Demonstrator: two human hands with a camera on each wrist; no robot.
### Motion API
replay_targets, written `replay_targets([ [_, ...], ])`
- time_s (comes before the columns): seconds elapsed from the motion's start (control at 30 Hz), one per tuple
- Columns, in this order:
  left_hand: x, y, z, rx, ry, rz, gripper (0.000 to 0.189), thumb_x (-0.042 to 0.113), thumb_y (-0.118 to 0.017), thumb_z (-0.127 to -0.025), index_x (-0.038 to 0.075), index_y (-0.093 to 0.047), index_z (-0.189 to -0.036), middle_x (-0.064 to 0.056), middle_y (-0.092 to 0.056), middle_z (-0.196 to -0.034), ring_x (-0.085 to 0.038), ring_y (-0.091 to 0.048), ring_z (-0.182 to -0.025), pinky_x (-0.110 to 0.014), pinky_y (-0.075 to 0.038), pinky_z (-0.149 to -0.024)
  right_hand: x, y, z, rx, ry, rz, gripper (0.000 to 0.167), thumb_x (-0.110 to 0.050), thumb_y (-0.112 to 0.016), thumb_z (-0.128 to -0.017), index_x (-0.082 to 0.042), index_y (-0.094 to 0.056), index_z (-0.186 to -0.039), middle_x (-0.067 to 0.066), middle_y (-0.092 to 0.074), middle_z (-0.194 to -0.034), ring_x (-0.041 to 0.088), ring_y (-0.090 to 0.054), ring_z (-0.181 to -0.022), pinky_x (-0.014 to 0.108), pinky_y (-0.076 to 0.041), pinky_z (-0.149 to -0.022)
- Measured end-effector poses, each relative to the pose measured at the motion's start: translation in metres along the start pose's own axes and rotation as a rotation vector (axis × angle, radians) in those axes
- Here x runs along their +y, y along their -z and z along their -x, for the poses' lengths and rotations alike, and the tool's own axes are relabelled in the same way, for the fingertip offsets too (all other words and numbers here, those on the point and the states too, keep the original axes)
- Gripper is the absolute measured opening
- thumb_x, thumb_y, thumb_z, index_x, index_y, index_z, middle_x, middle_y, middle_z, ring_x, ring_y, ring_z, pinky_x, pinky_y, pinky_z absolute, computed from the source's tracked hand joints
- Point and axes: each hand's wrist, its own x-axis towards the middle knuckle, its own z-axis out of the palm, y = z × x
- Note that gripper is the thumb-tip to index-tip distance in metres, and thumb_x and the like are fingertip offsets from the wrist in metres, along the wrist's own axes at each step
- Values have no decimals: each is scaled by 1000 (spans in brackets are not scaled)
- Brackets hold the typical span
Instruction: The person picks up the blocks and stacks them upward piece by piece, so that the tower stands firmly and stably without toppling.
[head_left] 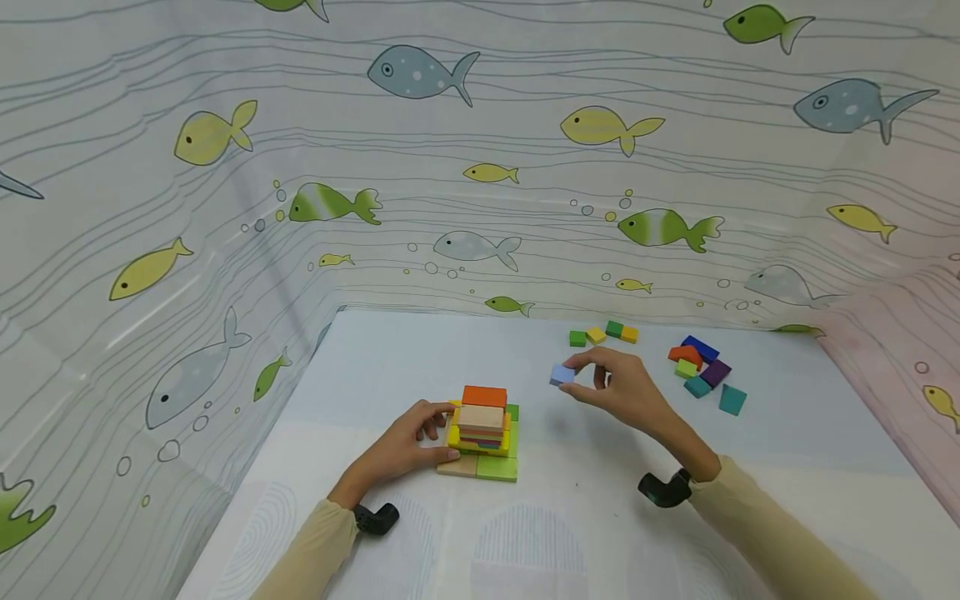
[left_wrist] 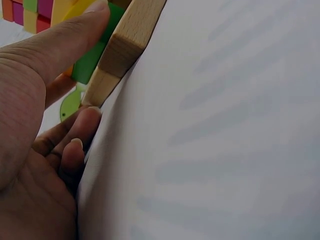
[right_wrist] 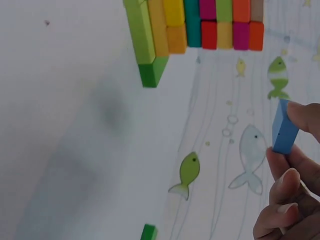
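Observation:
A stack of coloured wooden blocks (head_left: 484,420) stands on a base of green and natural-wood blocks (head_left: 497,468), with an orange block (head_left: 484,396) at its top rear. My left hand (head_left: 412,437) holds the stack's left side, thumb at the front corner and index finger at the rear. In the left wrist view, that thumb (left_wrist: 75,35) lies against a yellow block beside a green one. Raised to the right of the stack, my right hand (head_left: 615,387) pinches a small light blue block (head_left: 562,375) between thumb and fingers. The right wrist view shows the blue block (right_wrist: 285,127) tilted.
Behind my right hand, small green and yellow blocks (head_left: 596,335) lie in a loose row. Farther right is a scattered group with a purple block (head_left: 716,373), an orange arch (head_left: 684,355) and a teal block (head_left: 732,400). Fish-printed sheets (head_left: 480,208) wall the table's back and sides.

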Motion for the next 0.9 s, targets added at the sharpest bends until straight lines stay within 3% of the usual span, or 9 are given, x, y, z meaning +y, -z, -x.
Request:
replay_targets([
  [0.43,3,2,0,-20,22,16,74,42,-84,-87,15,-52,-148,1,-53,-114,-16,-50,-94,-32,-41,-82,-50,-51,-26,-75,200,-38,31,-28,-88,-85,-16,-76,-112,-8,-70,-100,10,-51,-70,26,-44,-61],
  [0.9,2,4,0,-24,9,17,72,42,-84,-87,11,-55,-145,1,-54,-115,-16,-51,-95,-31,-41,-81,-69,-78,-38,-129,186,-41,33,-33,-86,-86,-16,-77,-113,-8,-68,-103,11,-51,-73,25,-45,-63],
])
